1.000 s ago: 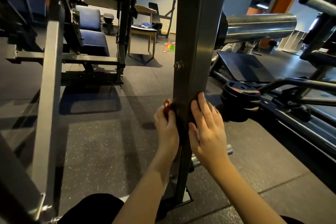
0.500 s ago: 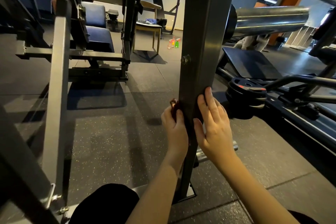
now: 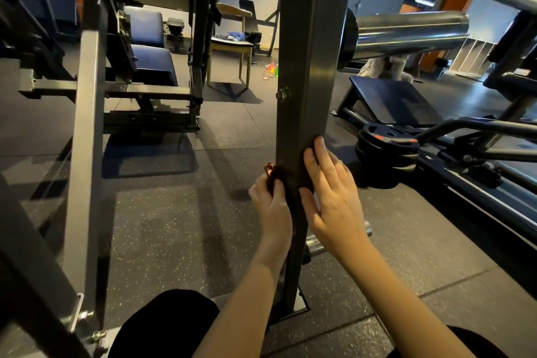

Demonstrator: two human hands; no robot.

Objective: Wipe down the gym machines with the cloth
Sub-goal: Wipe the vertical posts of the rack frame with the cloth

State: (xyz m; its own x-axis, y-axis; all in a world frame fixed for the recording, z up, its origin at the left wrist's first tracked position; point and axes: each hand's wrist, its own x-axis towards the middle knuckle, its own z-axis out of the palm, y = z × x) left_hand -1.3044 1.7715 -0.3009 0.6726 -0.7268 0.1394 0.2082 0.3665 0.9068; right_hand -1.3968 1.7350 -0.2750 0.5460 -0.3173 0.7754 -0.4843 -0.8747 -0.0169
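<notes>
Now, person crouched at the upright post (image 3: 305, 67) of a gym machine: dark square steel, bolt heads on its nine o'clock edge, running from twelve o'clock down to six. Cloth (image 3: 286, 186): dark, bunched, pressed against the lower stretch of the post, over its face and round the nine o'clock edge; a reddish tip pokes out at the top. Left hand (image 3: 273, 206) grasping the cloth, fingers curled round the bunch at that edge. Right hand (image 3: 331, 197) released, fingers straight and close together, laid flat on the post's face, tips pointing to twelve, thumb side touching the cloth. Black-clad knee (image 3: 165, 325) at seven o'clock. Stack of black weight plates (image 3: 386, 142) at three o'clock, near the post, on the floor (image 3: 162, 227) of speckled rubber tiles. Polished steel roller (image 3: 406, 32) at two o'clock. Blue padded seat (image 3: 151, 61) at ten o'clock, inside another frame. Coloured bottles (image 3: 271, 70) on the floor, far off, just beside the post's nine o'clock edge.
</notes>
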